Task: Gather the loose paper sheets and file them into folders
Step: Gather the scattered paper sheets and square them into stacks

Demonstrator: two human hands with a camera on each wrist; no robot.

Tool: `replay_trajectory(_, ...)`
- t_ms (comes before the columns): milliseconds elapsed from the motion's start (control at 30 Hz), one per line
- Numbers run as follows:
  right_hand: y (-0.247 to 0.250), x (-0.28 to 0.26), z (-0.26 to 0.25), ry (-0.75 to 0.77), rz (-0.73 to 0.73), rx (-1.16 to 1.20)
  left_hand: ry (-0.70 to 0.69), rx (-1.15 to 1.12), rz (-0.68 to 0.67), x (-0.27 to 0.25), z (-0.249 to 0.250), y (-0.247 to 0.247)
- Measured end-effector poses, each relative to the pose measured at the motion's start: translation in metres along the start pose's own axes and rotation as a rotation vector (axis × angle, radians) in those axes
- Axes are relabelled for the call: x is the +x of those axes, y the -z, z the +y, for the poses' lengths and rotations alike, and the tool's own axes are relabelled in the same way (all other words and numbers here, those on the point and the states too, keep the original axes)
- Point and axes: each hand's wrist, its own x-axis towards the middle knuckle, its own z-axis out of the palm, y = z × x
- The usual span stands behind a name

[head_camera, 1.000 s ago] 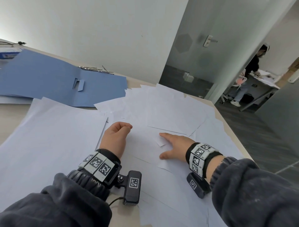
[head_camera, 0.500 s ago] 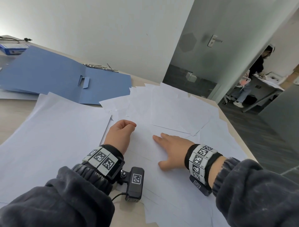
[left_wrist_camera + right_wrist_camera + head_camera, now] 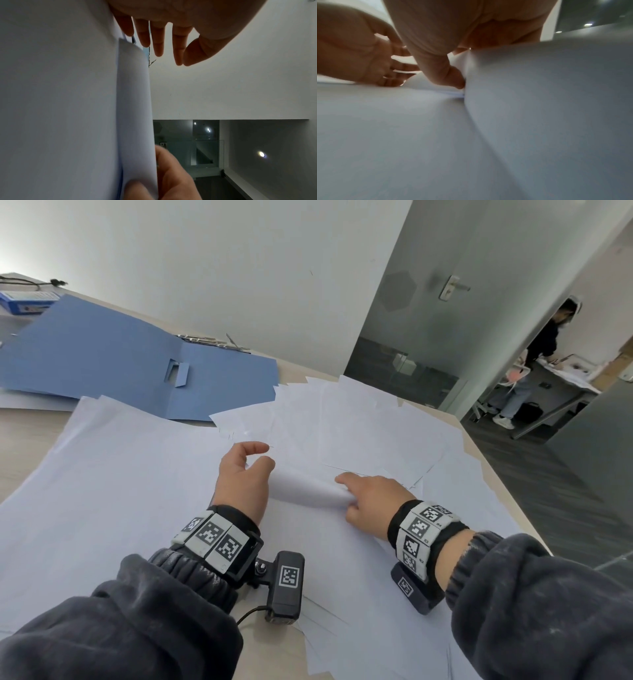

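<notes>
Loose white paper sheets [image 3: 359,422] lie spread in overlapping layers over the table, with a neater large stack [image 3: 120,474] at the left. An open blue folder [image 3: 102,364] lies flat at the far left. One top sheet [image 3: 305,487] curls up off the pile between my hands. My right hand [image 3: 346,491] pinches that sheet's right end, index on top and thumb [image 3: 453,78] pressed against the fold. My left hand [image 3: 263,455] hovers at the sheet's left end. Its fingers [image 3: 159,44] are loosely extended and hold nothing.
A metal clip [image 3: 212,338] lies behind the folder, and a blue box [image 3: 27,301] sits at the far left corner. The table's edge [image 3: 507,491] runs diagonally on the right. Beyond it are dark floor, a glass door [image 3: 428,337], and a person [image 3: 537,354] at another desk.
My right hand slid left and lifted the edge of a top sheet, which now curls up. My left hand uncurled from a loose fist and rose beside the raised sheet.
</notes>
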Motion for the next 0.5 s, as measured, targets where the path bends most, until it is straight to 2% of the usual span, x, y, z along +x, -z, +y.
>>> replay_trajectory(133,0.003,0.005,0.017,-0.154,0.109,0.195,0.035,-0.066,-0.001,0.000,0.000,-0.001)
replay_trajectory(233,0.006,0.005,0.027,-0.217,0.173,0.446,0.149,-0.288,-0.015,-0.001,0.000,-0.005)
replay_trajectory(333,0.008,0.003,0.027,-0.152,0.198,0.638,0.335,-0.433,-0.172,-0.005,0.002,-0.009)
replay_trajectory(400,0.010,0.001,0.020,-0.058,0.133,0.687,0.404,-0.393,-0.297,-0.009,0.001,-0.012)
replay_trajectory(500,0.008,0.003,0.015,0.020,-0.016,0.677,0.437,-0.320,-0.442,-0.012,-0.001,-0.014)
